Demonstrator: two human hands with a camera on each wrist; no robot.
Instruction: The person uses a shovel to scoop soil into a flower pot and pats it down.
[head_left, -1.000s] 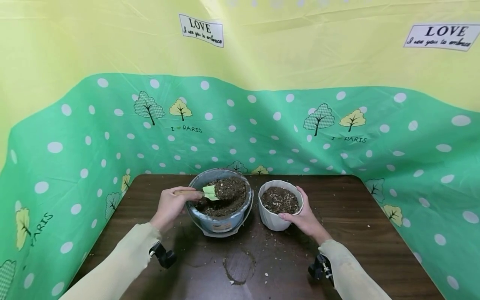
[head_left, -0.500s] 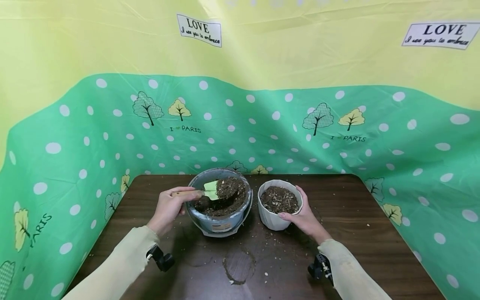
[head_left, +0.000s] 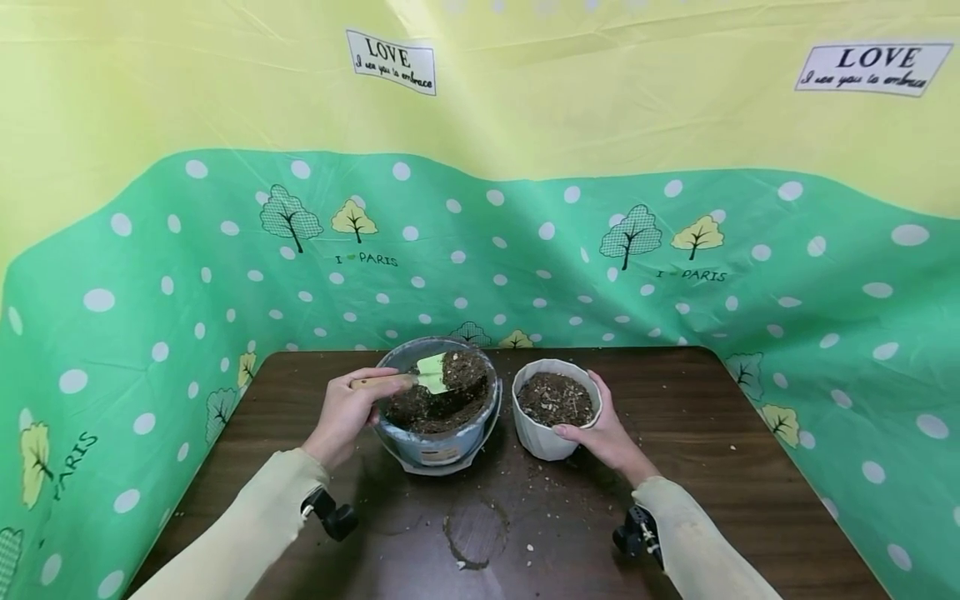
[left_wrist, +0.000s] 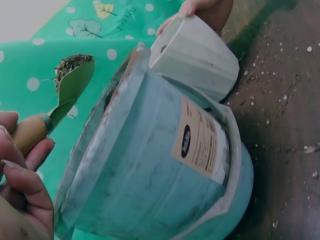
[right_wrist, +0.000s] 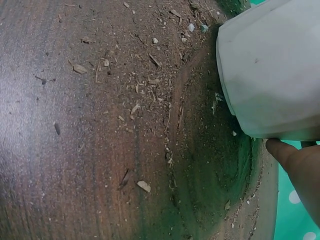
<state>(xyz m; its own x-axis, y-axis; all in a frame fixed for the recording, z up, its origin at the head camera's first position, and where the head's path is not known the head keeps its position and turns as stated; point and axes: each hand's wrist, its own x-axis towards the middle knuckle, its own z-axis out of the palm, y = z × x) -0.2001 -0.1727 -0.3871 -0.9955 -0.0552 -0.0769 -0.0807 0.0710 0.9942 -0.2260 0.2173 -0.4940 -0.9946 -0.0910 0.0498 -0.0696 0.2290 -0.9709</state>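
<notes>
My left hand (head_left: pixel 347 414) grips the wooden handle of a light green trowel (head_left: pixel 432 374). Its blade, heaped with dark soil (left_wrist: pixel 71 65), is raised above the rim of a blue bucket (left_wrist: pixel 145 165) in the left wrist view. More soil lies inside that bucket, with a hollow dug in it. On the right, my right hand (head_left: pixel 606 432) holds a white faceted flower pot (head_left: pixel 542 437), thumb over the near rim and fingers around the far side. Soil with pale flecks fills the pot most of the way up. The pot stands upright on the table, right of the bucket.
Soil crumbs and pale chips litter the brown wooden table (head_left: pixel 720 467), thickest near the pot in the right wrist view. A ring of dirt (head_left: pixel 476 533) marks the table in front of the bucket. Behind hangs a green and yellow printed curtain (head_left: pixel 450 250).
The loaded trowel has risen out of the bucket's soil and shifted slightly right, with my left hand. My right hand still holds the pot in place.
</notes>
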